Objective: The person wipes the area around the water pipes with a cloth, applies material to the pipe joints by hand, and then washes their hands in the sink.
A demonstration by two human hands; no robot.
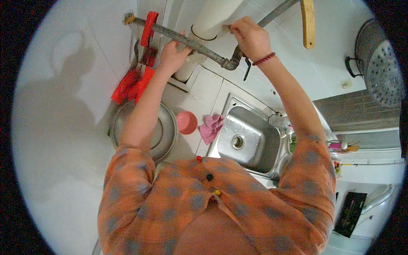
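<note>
A grey metal pipe [180, 38] crosses the top of the view, with an elbow and a dark valve lever [247, 70]. My left hand [172, 55] is at its lower side, thumb and a finger spread apart; the pipe hides the other fingers. Behind it stands a thick white pipe [212, 21] with a dark ring round it. Above the elbow, my right hand [250, 38] is closed, fingertips pinched beside the white pipe. A small brownish thing [227, 29] shows at those fingertips, too small to name. A dark red bracelet [264, 59] circles the right wrist.
Red cloth-like things [132, 85] hang left of my left forearm. Below are a round metal lid [165, 136], a pink bowl [186, 122], a pink cloth [211, 128] and a steel sink [255, 138]. A wooden handle [307, 23] and a dark pot [367, 40] hang at right.
</note>
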